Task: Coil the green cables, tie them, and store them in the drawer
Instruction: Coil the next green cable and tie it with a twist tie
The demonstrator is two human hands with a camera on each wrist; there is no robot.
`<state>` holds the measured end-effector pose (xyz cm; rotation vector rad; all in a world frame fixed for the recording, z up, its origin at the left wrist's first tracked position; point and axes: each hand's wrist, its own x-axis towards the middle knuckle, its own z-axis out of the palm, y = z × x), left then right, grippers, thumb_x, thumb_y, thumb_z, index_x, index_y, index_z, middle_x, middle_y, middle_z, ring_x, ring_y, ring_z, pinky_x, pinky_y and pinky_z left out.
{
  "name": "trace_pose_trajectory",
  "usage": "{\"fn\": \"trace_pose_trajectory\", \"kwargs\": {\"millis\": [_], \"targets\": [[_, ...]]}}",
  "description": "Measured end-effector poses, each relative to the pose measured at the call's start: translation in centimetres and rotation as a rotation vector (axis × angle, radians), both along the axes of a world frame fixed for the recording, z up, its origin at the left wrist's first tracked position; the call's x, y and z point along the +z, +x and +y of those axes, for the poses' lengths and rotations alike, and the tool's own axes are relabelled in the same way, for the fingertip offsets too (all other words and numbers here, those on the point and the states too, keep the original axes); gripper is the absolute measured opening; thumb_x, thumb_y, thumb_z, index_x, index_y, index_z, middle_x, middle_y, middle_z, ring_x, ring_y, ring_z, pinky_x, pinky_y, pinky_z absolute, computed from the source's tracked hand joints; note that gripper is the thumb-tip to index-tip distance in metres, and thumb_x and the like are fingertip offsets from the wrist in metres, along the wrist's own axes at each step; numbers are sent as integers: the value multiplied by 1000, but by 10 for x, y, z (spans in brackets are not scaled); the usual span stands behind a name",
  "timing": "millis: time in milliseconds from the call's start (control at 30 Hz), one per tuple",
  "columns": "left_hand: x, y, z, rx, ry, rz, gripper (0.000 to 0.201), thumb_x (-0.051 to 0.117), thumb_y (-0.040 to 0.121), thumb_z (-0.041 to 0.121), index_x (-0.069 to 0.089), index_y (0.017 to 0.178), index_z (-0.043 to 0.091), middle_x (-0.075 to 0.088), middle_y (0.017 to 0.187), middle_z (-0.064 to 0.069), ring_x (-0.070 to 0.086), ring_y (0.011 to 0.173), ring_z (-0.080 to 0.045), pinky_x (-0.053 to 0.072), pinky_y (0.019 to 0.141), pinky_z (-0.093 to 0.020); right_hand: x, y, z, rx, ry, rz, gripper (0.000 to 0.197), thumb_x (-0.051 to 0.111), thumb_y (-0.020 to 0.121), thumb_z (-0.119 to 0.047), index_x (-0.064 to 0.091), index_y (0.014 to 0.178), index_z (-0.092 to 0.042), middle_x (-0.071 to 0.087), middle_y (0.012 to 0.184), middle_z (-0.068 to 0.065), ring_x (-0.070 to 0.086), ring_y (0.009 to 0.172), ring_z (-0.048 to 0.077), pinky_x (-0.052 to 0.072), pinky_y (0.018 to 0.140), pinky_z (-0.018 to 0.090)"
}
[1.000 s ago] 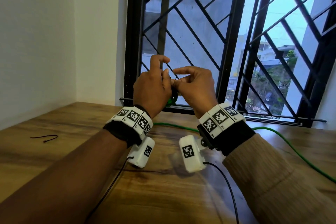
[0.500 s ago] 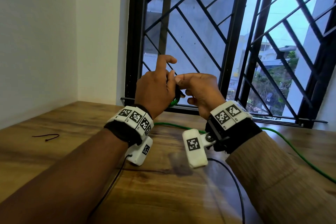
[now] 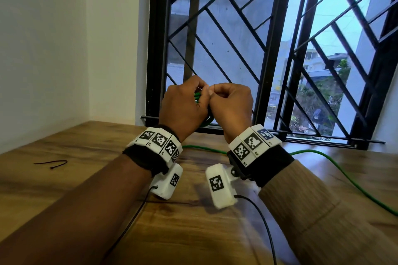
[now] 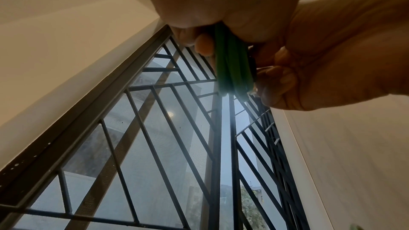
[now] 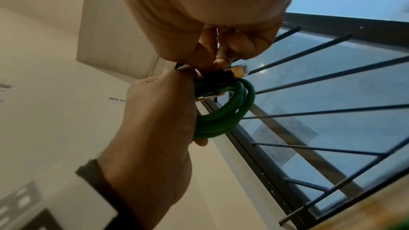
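Note:
Both hands are raised in front of the window with a small coil of green cable (image 5: 225, 111) between them. My left hand (image 3: 183, 103) grips the coil, whose strands (image 4: 232, 62) run through its curled fingers. My right hand (image 3: 232, 101) pinches at a black tie (image 5: 219, 76) wrapped round the top of the coil, beside the cable's clear plug (image 5: 240, 70). In the head view only slivers of the coil (image 3: 197, 98) show between the hands. A second green cable (image 3: 323, 157) lies loose on the wooden table (image 3: 64, 178), running off to the right.
A spare black tie (image 3: 51, 163) lies on the table at the left. The barred window (image 3: 237, 38) stands just beyond the hands, a white wall (image 3: 53, 49) at the left. Black camera leads (image 3: 265, 226) trail from both wrists over the table.
My left index finger, which stood straight up, has curled down onto the coil. The right hand has closed in against the left, fingertips meeting at the top of the coil.

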<state>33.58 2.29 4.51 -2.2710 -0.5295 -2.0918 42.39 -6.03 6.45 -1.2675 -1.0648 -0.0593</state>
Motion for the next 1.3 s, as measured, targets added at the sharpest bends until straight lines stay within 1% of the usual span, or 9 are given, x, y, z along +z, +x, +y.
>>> {"fn": "trace_pose_trajectory", "kwargs": {"millis": [200,333,567,667,767,967,1033,1167,1300], "targets": [[1,0,0,-7,1,30,36,50,100,38,70,81,16,65,66,3,59,59,-14,51,63,-33,-1,-4,-2,-69,43,-52,13,77,86,-26,79,74,-24,73,67,-8,73,68,11,65,70,43],[0,1,-2,11,-43,11,24,53,97,38,51,76,24,61,66,1,57,61,-20,46,60,-32,0,-4,-2,-100,16,-49,14,77,84,-32,76,72,-25,73,66,-8,73,69,13,65,69,44],[2,5,-7,-13,-122,-49,26,65,96,25,52,74,21,54,65,12,53,60,-1,36,58,-14,-1,-9,-5,-182,8,-82,17,73,85,-36,72,72,-25,70,69,-8,70,70,15,62,69,41],[2,7,-8,-39,-179,-52,22,68,96,22,60,76,17,60,70,10,58,64,-4,45,62,-20,0,-8,-6,-201,7,-78,15,73,84,-31,72,72,-23,70,70,-8,69,72,15,62,70,39],[1,7,-7,-162,-288,-21,20,68,95,20,73,79,9,72,74,0,68,71,-14,58,69,-37,0,-6,-7,-204,-8,-71,12,74,82,-26,72,71,-21,70,69,-7,69,70,13,62,68,35],[2,6,-12,-462,-519,-92,32,68,83,34,74,71,4,64,64,-19,55,59,-21,48,59,-45,2,-3,-9,-197,3,-83,8,71,77,-17,71,71,-22,69,69,-9,68,68,10,60,66,30],[3,6,-16,-486,-531,-99,30,69,82,33,75,74,4,64,65,-18,52,58,-17,44,58,-37,3,-2,-10,-180,19,-70,7,71,75,-16,72,70,-22,69,67,-10,68,66,9,62,66,33],[5,4,-19,-547,-556,-128,15,66,89,8,77,82,-1,71,72,-8,61,63,-9,50,62,-23,6,1,-7,-114,27,-33,19,72,75,-11,70,62,-25,70,65,-11,70,66,9,65,70,40],[4,8,-18,-589,-611,-195,15,67,89,8,73,84,-5,71,76,-7,64,66,-7,50,65,-20,10,7,-5,-55,18,-42,28,71,78,-8,71,57,-25,71,61,-10,72,67,10,65,74,41]]}}
